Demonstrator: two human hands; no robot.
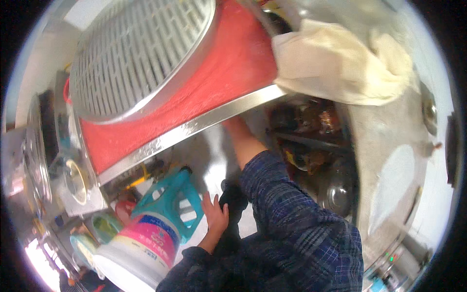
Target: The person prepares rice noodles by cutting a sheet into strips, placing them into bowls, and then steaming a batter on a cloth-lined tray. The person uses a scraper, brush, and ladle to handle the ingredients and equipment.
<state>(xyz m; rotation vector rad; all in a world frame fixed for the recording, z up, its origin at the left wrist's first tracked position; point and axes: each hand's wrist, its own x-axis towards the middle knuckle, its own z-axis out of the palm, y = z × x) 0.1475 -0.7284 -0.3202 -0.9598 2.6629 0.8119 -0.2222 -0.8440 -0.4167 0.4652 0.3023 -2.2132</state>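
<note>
My left hand (pixel 216 218) hangs low with its fingers apart and nothing in it. It is beside a teal plastic stool (pixel 193 195); whether they touch is unclear. My right arm reaches beneath the metal front edge (pixel 197 124) of a red-topped table (pixel 233 65). Only the wrist side of my right hand (pixel 235 127) shows; the table edge covers its fingers, so any grip is hidden. On the red top rests a large round metal steamer rack (pixel 142 54) with slots. A cream cloth (pixel 339 65) drapes over the table's right corner and the adjoining metal counter (pixel 379 124).
At lower left a white plastic bucket (pixel 124 262) with a pink printed label stands by the stool. Green basins (pixel 104 226) lie behind it. Under the right counter, shelves hold metal pots (pixel 337 193). A whitish oval thing (pixel 392 186) lies on that counter.
</note>
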